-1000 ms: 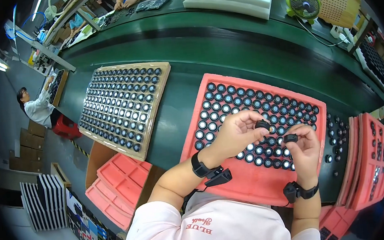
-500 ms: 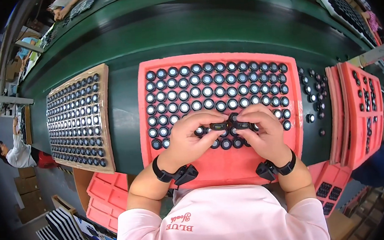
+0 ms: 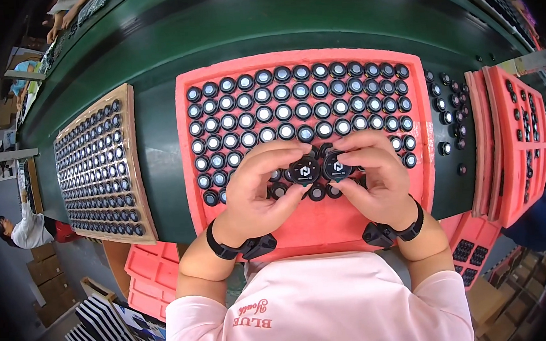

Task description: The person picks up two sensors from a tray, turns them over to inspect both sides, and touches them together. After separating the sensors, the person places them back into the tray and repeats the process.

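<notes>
Green worktop (image 3: 164, 153) carries a pink tray (image 3: 319, 223) set with rows of round black pieces (image 3: 303, 111), a beige tray (image 3: 144, 187) lying to its left. Left hand (image 3: 258, 186) pinches one black disc (image 3: 304, 170); right hand (image 3: 379, 173) pinches a second disc (image 3: 336, 167), both side by side above the pink tray's near rows.

pale pink shirt (image 3: 341, 306) | short sleeves (image 3: 191, 318) | red lettering (image 3: 253, 323) | black wristbands (image 3: 213, 240) | black blocky modules (image 3: 261, 246) | hands (image 3: 252, 188) bare

A head-worn fisheye looks steeply down past the person's chest (image 3: 316, 308). The left hand (image 3: 256, 188) and right hand (image 3: 377, 174) show close below, mid-frame; the green table (image 3: 170, 178) bends toward the rim.
</notes>
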{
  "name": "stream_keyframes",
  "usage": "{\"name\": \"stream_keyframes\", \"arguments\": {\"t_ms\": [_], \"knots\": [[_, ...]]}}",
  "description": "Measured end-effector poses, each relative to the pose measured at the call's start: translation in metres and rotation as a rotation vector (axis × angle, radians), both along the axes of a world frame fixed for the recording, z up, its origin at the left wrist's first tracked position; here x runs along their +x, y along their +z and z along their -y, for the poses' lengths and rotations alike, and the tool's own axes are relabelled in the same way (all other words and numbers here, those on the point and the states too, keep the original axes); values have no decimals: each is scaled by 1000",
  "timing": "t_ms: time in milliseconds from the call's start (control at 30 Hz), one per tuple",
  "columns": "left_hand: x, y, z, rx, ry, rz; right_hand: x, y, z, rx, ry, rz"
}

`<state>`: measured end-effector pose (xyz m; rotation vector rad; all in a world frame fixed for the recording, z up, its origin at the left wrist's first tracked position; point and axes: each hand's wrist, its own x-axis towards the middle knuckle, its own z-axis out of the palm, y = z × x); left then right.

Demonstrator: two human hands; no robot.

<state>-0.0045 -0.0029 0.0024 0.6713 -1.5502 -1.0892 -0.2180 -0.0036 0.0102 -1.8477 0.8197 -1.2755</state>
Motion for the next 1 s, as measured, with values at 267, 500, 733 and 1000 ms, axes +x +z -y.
{"name": "stream_keyframes", "arguments": {"t_ms": [267,500,733,1000], "knots": [[0,-1,-2,19,-20,-16,1,-1,-1,-47,2,-28],[0,-2,-2,50,-18,-18,3,0,-1,-27,-2,-14],[1,3,1,-56,10,99,2,-2,-2,-9,12,50],[-9,6,-6,109,42,-70,4,-1,-2,46,27,111]]}}
